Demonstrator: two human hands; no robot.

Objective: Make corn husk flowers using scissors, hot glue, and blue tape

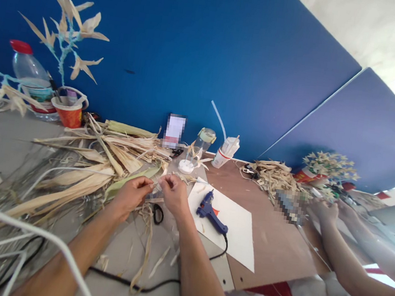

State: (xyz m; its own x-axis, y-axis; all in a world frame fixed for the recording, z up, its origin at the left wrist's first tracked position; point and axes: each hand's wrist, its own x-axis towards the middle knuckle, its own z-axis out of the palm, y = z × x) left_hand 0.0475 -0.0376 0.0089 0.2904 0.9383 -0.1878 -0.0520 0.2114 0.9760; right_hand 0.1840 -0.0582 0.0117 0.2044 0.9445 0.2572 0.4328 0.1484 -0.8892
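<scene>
Dried husks litter a grey table beside blue panels.

From the middle of our view, we see dry, matt, papery corn husks with ridged surfaces at nine o'clock, and a glossy, clear plastic bottle further out. At twelve, the blue partition looks smooth and matt. At five, we have a smooth plastic glue gun and matt white paper; at four, the table looks like smooth brown board.
</scene>
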